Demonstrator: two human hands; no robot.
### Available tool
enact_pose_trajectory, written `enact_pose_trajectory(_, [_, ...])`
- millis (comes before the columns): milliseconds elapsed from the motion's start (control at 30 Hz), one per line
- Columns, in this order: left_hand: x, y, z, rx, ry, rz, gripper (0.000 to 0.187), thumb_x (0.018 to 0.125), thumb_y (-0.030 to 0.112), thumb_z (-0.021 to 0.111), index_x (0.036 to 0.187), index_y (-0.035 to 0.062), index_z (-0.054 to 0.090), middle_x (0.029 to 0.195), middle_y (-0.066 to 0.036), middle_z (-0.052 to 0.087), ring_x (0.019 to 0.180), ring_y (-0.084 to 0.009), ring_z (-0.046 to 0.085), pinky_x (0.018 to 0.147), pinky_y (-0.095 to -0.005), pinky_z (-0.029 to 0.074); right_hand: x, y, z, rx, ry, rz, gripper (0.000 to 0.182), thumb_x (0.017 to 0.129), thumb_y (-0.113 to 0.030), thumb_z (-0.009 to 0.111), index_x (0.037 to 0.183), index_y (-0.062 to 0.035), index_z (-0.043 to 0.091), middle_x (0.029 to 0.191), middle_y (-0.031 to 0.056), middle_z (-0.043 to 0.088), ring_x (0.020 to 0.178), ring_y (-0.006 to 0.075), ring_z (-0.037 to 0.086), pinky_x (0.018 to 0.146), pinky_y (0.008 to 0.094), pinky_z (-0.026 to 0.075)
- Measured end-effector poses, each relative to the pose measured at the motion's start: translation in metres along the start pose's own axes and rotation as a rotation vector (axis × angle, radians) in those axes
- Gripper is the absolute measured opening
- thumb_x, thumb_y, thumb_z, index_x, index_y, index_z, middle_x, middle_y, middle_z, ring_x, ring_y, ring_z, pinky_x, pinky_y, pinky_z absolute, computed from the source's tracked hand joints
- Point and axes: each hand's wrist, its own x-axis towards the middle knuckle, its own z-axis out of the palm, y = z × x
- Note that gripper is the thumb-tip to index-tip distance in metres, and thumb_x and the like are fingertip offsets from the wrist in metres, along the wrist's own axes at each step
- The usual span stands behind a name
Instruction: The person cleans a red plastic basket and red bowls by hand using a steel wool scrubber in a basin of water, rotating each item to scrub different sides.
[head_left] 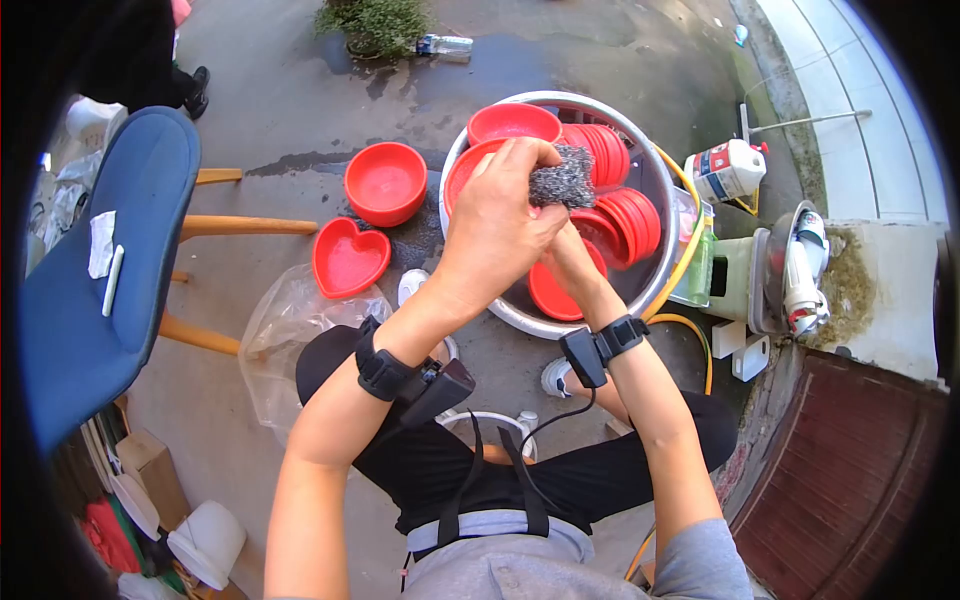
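A grey scouring pad [563, 178] sits in the curled fingers of my left hand [503, 212], held over a wide metal basin [640, 125]. My right hand [568, 255] is close against it from below; its fingers are mostly hidden behind my left hand, so what they grip does not show. Several red bowls and dishes lie in the basin: a round bowl [515, 122] at the far rim, a row of stacked dishes [632, 222] on the right and a red dish [560, 290] near the front.
A red round bowl [385, 182] and a heart-shaped red bowl [352, 258] stand on the ground left of the basin, by a clear plastic bag [285, 345]. A blue chair [110, 270] is at left. A yellow hose [690, 255] and a white jug [727, 170] are at right.
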Motion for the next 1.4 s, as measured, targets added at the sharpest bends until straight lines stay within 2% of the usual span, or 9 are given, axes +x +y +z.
enact_pose_trajectory(100, [0.004, 0.001, -0.007, -0.002, 0.049, 0.044, 0.037, 0.067, 0.003, 0.069, 0.101, 0.0026, 0.055, 0.096, -0.015, 0.060, 0.092, -0.0348, 0.058, 0.081, -0.0423, 0.047, 0.005, 0.002, 0.052, -0.250, -0.136, -0.311, 0.043, 0.093, -0.024, 0.059, 0.131, -0.0077, 0.049, 0.129, 0.0110, 0.056, 0.117, 0.0204, 0.057, 0.091, 0.0360, 0.050])
enact_pose_trajectory(333, [0.015, 0.000, -0.021, -0.002, 0.150, 0.022, 0.036, 0.066, 0.004, 0.068, 0.100, 0.0029, 0.055, 0.096, -0.014, 0.060, 0.092, -0.0351, 0.057, 0.082, -0.0421, 0.046, 0.067, 0.045, 0.080, -0.402, -0.249, -0.172, 0.039, 0.092, -0.024, 0.059, 0.126, -0.0058, 0.053, 0.127, 0.0141, 0.058, 0.116, 0.0221, 0.058, 0.090, 0.0359, 0.050])
enact_pose_trajectory(567, [0.023, -0.002, -0.028, -0.033, 0.203, -0.027, 0.034, 0.068, 0.005, 0.068, 0.100, 0.0022, 0.055, 0.096, -0.014, 0.061, 0.093, -0.0346, 0.059, 0.082, -0.0408, 0.048, 0.029, 0.107, 0.013, -0.738, 0.084, 0.001, 0.036, 0.092, -0.023, 0.059, 0.122, -0.0039, 0.057, 0.124, 0.0173, 0.060, 0.115, 0.0238, 0.059, 0.090, 0.0357, 0.050])
enact_pose_trajectory(600, [0.023, -0.002, -0.030, 0.059, 0.171, -0.040, 0.033, 0.076, 0.003, 0.065, 0.109, 0.0020, 0.058, 0.105, -0.009, 0.062, 0.094, -0.0181, 0.064, 0.078, -0.0284, 0.053, 0.019, 0.114, -0.002, -0.799, 0.182, 0.046, 0.034, 0.091, -0.023, 0.060, 0.119, -0.0031, 0.059, 0.120, 0.0194, 0.061, 0.112, 0.0266, 0.061, 0.089, 0.0371, 0.050])
enact_pose_trajectory(733, [0.025, 0.001, -0.024, 0.068, 0.157, -0.063, 0.033, 0.076, 0.003, 0.066, 0.108, 0.0020, 0.058, 0.106, -0.009, 0.063, 0.094, -0.0166, 0.064, 0.078, -0.0292, 0.054, -0.037, 0.147, -0.067, -1.094, 0.405, -0.042, 0.032, 0.090, -0.024, 0.062, 0.114, -0.0031, 0.062, 0.112, 0.0195, 0.064, 0.101, 0.0336, 0.064, 0.089, 0.0422, 0.049])
enact_pose_trajectory(833, [0.026, 0.000, -0.013, 0.003, 0.176, -0.054, 0.033, 0.070, 0.004, 0.066, 0.101, 0.0031, 0.056, 0.096, -0.012, 0.063, 0.092, -0.0318, 0.061, 0.080, -0.0395, 0.049, -0.060, 0.150, -0.092, -1.372, 0.347, -0.090, 0.035, 0.087, -0.027, 0.065, 0.112, -0.0038, 0.063, 0.110, 0.0188, 0.065, 0.097, 0.0354, 0.064, 0.089, 0.0443, 0.048])
enact_pose_trajectory(900, [0.027, 0.003, -0.008, 0.003, 0.156, -0.062, 0.033, 0.070, 0.004, 0.066, 0.102, 0.0031, 0.056, 0.096, -0.013, 0.063, 0.092, -0.0316, 0.061, 0.080, -0.0393, 0.049, -0.069, 0.152, -0.102, -1.556, 0.172, 0.070, 0.039, 0.084, -0.030, 0.068, 0.112, -0.0038, 0.063, 0.108, 0.0178, 0.066, 0.097, 0.0344, 0.064, 0.087, 0.0439, 0.049])
enact_pose_trajectory(1033, [0.028, 0.002, 0.003, -0.008, 0.121, -0.071, 0.034, 0.070, 0.005, 0.066, 0.103, 0.0033, 0.056, 0.095, -0.013, 0.063, 0.090, -0.0310, 0.061, 0.079, -0.0389, 0.050, -0.066, 0.162, -0.110, -1.845, -0.008, -0.086, 0.024, 0.084, -0.028, 0.065, 0.095, -0.0067, 0.065, 0.088, 0.0120, 0.067, 0.085, 0.0278, 0.066, 0.074, 0.0397, 0.052])
enact_pose_trajectory(1400, [0.027, 0.006, 0.027, 0.042, 0.036, 0.016, 0.033, 0.070, 0.007, 0.068, 0.101, 0.0020, 0.057, 0.094, -0.014, 0.063, 0.090, -0.0319, 0.061, 0.079, -0.0395, 0.049, -0.069, 0.090, -0.120, -1.322, 0.197, -0.086, 0.023, 0.090, -0.027, 0.060, 0.093, -0.0052, 0.067, 0.082, 0.0199, 0.066, 0.082, 0.0390, 0.064, 0.074, 0.0478, 0.051])
